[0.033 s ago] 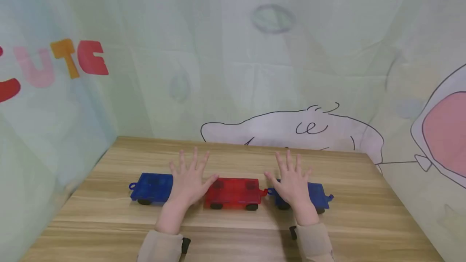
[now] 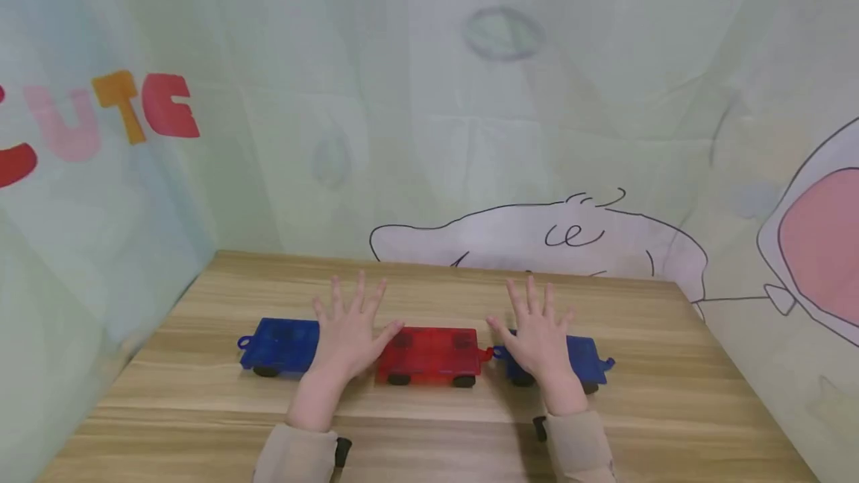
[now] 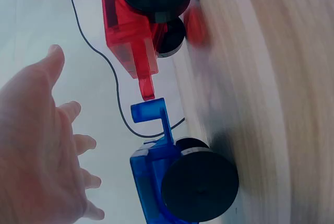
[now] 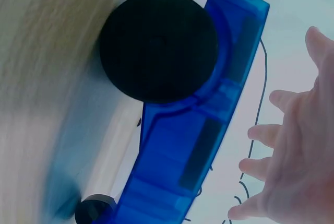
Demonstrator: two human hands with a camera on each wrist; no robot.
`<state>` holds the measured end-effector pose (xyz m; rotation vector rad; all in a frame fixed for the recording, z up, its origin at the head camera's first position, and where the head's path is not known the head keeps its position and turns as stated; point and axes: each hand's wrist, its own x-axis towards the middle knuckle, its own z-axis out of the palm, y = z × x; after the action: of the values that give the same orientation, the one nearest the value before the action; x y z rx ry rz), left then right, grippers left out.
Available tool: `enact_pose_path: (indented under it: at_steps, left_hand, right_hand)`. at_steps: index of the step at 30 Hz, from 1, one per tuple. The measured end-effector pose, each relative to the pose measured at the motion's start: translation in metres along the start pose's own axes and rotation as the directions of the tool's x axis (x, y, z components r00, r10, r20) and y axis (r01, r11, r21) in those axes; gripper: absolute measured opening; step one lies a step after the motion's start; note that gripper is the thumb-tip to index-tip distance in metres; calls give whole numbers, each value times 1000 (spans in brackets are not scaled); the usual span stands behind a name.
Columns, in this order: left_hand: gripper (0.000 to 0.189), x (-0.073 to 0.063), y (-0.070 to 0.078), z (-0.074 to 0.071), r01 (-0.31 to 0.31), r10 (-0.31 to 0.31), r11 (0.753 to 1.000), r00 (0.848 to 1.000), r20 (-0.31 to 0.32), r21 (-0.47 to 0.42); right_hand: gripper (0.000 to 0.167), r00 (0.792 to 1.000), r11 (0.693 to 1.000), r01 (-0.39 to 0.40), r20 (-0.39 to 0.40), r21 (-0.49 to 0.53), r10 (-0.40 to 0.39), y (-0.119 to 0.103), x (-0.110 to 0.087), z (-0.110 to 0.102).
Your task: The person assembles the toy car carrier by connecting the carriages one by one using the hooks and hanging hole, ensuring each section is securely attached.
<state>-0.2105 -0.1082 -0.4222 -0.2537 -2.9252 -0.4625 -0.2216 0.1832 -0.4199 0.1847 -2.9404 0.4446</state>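
Three translucent toy train cars on black wheels stand in a row: a left blue car point(image 2: 285, 345), a middle red car point(image 2: 429, 352) and a right blue car point(image 2: 585, 360). Fingers spread, my left hand point(image 2: 345, 341) is held over the left blue car's right end, hiding it in the head view. The left wrist view shows the blue hook point(image 3: 148, 110) close by the red coupling point(image 3: 146, 85); I cannot tell whether they are linked. Over the right blue car is my right hand point(image 2: 539, 345), also spread. Both wrist views show the hands apart from the cars.
The cars stand on a wood-grain table point(image 2: 443, 438). Behind and beside it hangs a pale printed cloth point(image 2: 416, 110) with coloured letters, a line-drawn figure and a pink balloon shape. Each sleeve cuff has a small black piece beside it.
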Motion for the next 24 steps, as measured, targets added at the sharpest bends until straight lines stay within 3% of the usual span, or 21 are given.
enact_pose_path:
  at_steps: [16,24]
  left_hand:
    - [76,-2,-6,-9,16,-16,1000,1000,12,-16]
    - [77,-2,-16,-15,33,-31,996,999,23,-80]
  right_hand:
    - [80,999,1000,-21,37,11,21,-1,-1,-3]
    - [82,999,1000,-4,34,22,3,-3,0,-4]
